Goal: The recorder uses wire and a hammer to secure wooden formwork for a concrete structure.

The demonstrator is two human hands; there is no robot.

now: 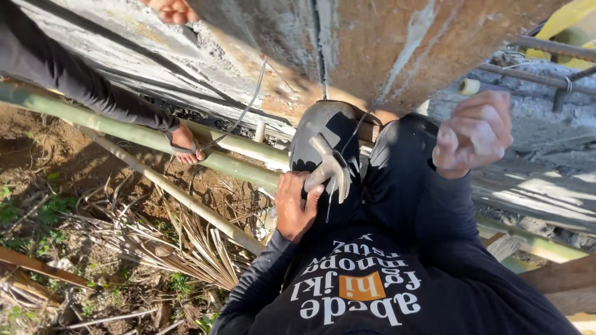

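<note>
Left hand (pixel 297 208) is wrapped tight around a claw hammer (pixel 329 169), head up by the knees, just under the rusty formwork panel (pixel 397 49). Right hand (pixel 475 133) is curled loosely near the panel's edge, can't tell if it's pinching anything. Thin tie wire (pixel 239 115) dangles close by, so I'd keep swings short and watch the co-worker's hand (pixel 185 144) on the bamboo pole (pixel 112 127)

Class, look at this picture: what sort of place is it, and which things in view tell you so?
Probably an outdoor building site. A rough, cement-stained formwork board stands over bamboo poles, with bare earth below. The person's left hand holds a claw hammer.
</note>
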